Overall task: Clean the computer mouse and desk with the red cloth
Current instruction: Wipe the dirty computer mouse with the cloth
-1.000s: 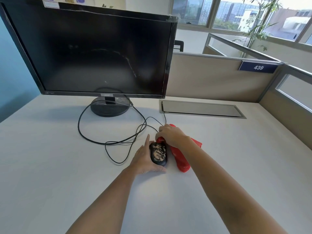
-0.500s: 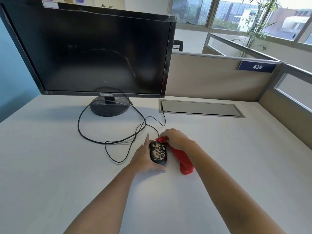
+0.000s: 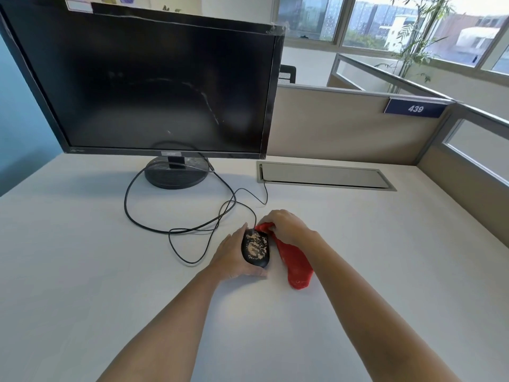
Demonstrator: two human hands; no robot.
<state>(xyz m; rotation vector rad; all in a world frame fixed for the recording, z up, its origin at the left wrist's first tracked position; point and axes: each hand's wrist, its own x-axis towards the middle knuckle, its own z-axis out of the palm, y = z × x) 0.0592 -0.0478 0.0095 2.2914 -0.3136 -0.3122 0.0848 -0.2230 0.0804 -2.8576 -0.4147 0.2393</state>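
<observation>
A black computer mouse (image 3: 255, 250) with a pale dusty smear on its top rests on the white desk (image 3: 82, 257). My left hand (image 3: 234, 257) cups its left side and near end, holding it. My right hand (image 3: 286, 226) grips one end of the red cloth (image 3: 296, 267) just right of the mouse's far end. The rest of the cloth trails toward me on the desk, under my right forearm.
A black monitor (image 3: 154, 86) on a round stand (image 3: 176, 175) fills the back left. Black cables (image 3: 129, 213) loop on the desk left of the mouse. A metal cable hatch (image 3: 325, 176) lies at the back, before beige partitions (image 3: 344, 125).
My right hand has gathered the cloth into a narrower bunch and drawn its end closer to the mouse's far end. My left hand stays on the mouse.
</observation>
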